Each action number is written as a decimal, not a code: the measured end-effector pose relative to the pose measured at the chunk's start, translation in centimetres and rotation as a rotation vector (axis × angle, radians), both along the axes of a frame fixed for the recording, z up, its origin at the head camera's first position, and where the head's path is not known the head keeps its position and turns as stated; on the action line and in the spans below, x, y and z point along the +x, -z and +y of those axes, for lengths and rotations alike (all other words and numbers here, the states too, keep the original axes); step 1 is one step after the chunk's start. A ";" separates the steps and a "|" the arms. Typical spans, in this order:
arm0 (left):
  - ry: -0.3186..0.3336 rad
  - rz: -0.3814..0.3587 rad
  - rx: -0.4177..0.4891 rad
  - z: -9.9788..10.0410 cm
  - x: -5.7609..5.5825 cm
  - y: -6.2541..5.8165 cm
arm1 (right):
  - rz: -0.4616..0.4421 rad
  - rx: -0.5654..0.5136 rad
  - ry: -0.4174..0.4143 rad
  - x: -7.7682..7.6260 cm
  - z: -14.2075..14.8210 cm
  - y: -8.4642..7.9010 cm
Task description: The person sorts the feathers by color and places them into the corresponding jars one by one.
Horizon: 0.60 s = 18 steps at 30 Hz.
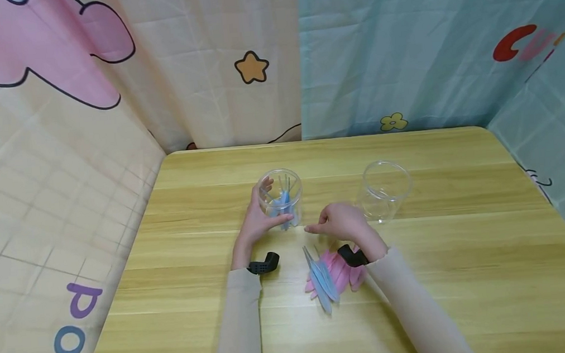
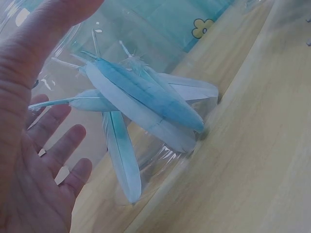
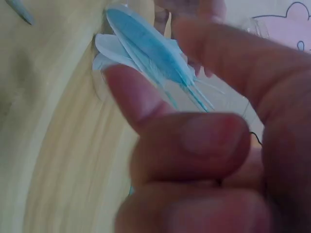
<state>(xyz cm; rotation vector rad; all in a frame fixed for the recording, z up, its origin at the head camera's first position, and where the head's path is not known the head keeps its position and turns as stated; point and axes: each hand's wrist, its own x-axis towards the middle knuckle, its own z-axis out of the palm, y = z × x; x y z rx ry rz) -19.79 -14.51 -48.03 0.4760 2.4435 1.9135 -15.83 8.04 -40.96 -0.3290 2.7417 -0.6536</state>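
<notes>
My left hand point(image 1: 256, 222) holds a clear plastic cup point(image 1: 298, 197), thumb at the near side and the other fingers around the far side. Several light blue feathers point(image 2: 146, 97) stand and lean inside the cup, quills mostly upward. Just right of this cup my right hand point(image 1: 343, 220) hovers over the table, holding nothing. Its index finger point(image 3: 138, 94) is extended and apart from the thumb, while the other fingers curl in. Below that hand lies a pile of pink feathers point(image 1: 340, 272) with several blue feathers point(image 1: 324, 285) on top at its left.
A second clear cup point(image 1: 405, 188) stands to the right, behind my right hand. The wooden table point(image 1: 472, 272) reaches back to patterned curtains point(image 1: 212, 65) at the rear and sides. Black wrist cameras point(image 1: 265, 263) sit on both wrists.
</notes>
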 end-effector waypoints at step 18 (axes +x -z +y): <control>0.003 0.019 0.004 0.0 0.1 0.1 | -0.054 0.126 -0.067 2.0 -1.1 2.2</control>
